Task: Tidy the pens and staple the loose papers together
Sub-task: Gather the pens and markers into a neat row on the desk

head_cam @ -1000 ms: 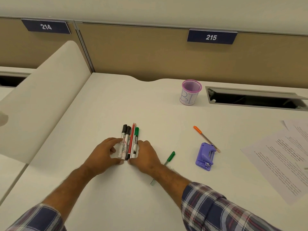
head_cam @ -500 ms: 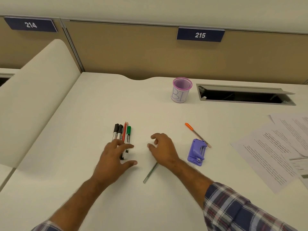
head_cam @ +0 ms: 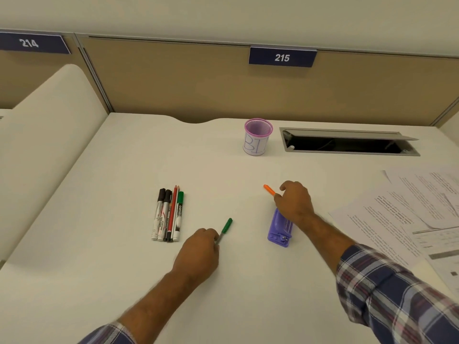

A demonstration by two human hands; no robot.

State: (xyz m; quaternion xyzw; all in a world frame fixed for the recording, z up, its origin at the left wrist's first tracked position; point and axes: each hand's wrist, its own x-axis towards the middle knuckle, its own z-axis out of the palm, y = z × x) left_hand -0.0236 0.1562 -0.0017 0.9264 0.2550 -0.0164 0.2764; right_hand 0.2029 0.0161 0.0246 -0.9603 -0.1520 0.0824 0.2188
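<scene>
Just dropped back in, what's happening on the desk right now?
A person is gathering stray pens. The left hand is closing on the green-capped pen, and the right hand is at the orange-capped pen, just above the purple stapler. A row of markers and pencils already lies lined up on the desk. The pink mesh cup holds no pens that I can see. The loose papers lie spread at the right, not yet stapled.
</scene>
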